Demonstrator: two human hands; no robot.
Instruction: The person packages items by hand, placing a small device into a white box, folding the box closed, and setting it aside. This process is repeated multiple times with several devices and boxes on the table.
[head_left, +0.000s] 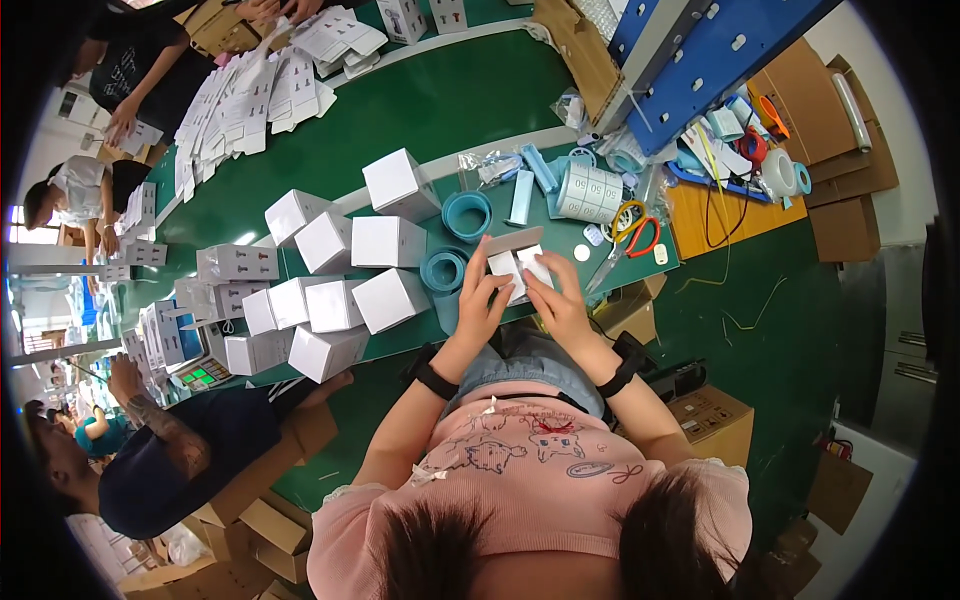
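Between my two hands, at the front edge of the green table, is a small white carton (505, 266) with a greyish flap standing up at its far side. My left hand (480, 302) grips the carton's left side, fingers bent against it. On its right side my right hand (562, 298) is closed, with thumb and fingertips pressed on the white card. What lies inside the carton cannot be made out. Just left of my left hand stand rolls of blue-green tape (443, 268), and beyond the carton lies a light-blue block-shaped piece (521, 198).
Several closed white boxes (388, 242) stand to the left. At right lie a roll of printed labels (588, 192), orange-handled scissors (643, 238) and a blue tray (708, 184). Flat printed cartons (258, 100) are piled at the far left. A co-worker (190, 455) sits at the left.
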